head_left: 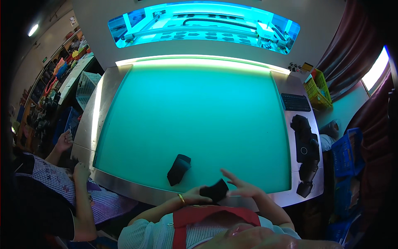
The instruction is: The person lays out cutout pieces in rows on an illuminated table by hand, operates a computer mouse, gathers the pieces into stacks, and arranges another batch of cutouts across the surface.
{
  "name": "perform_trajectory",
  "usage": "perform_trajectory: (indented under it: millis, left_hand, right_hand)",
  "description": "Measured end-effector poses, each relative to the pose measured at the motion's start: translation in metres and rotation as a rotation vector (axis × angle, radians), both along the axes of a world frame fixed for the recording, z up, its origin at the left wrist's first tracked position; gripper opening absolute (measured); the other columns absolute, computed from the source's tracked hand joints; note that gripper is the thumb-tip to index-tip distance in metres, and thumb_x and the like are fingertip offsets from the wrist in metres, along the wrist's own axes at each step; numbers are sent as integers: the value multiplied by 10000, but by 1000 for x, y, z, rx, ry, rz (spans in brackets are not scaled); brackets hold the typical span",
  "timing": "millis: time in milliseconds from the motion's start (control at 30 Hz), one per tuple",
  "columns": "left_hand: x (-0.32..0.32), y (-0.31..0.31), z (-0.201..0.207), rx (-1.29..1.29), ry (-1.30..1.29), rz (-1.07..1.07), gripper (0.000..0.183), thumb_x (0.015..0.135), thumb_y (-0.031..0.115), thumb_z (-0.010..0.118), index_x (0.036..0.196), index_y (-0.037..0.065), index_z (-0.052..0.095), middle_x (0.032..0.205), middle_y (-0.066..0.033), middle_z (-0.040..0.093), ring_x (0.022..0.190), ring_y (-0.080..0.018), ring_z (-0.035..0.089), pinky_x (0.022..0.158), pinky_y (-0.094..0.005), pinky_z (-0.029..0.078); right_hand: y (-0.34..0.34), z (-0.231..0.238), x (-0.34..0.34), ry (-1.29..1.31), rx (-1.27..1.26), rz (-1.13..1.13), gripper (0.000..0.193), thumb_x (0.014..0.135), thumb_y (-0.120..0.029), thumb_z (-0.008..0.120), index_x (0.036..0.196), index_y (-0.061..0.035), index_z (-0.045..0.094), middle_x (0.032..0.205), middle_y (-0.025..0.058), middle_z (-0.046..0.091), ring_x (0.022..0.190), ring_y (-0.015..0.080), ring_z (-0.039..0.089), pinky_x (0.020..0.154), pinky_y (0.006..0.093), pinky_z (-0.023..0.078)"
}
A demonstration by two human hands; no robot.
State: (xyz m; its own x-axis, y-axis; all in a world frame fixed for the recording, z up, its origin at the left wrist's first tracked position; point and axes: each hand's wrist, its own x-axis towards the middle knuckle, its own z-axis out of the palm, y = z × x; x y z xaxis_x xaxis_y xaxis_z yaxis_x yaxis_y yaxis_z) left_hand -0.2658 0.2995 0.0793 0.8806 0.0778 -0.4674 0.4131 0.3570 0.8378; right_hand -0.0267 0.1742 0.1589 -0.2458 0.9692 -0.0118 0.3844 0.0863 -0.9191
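Close to my body, at the front edge of the green work surface [195, 116], my left hand [194, 196] is closed on a black cut piece [215, 191] with angled edges, perhaps a small stack. The left thumb and fingers are partly hidden by it. Just right of that piece, my right hand [242, 187] is held with fingers spread, gripping nothing; whether it touches the piece's edge I cannot tell. A small pile of similar black pieces [179, 169] lies on the green surface, ahead and to the left of my hands.
Along the right metal border lie several black stacks [306, 168] and a keyboard [295, 102]. Behind the surface stands a machine with a lit window [207, 27]. Blue crates [347, 153] and a yellow basket [318, 89] stand right. Another person [49, 186] works at left.
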Motion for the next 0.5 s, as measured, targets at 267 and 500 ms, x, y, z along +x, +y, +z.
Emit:
perform_trajectory:
  millis: [267,500]
  left_hand:
    - [36,-49,-15,283,-245,-133,661,765,301,825,1287,15,537,1188,-161,627,1135,-258,600,967,-376,461]
    - [114,-20,5,410,-92,-80,451,797,233,782,1180,64,613,1043,-136,679,972,-284,666,830,-402,518]
  right_hand:
    - [-52,-69,-46,517,-586,-604,463,1036,-341,471,1353,-7,522,1256,154,615,1153,206,578,1023,323,415]
    - [-27,-45,7,-419,-48,-524,252,957,-214,571,1145,-52,615,1026,178,625,975,377,597,836,456,494]
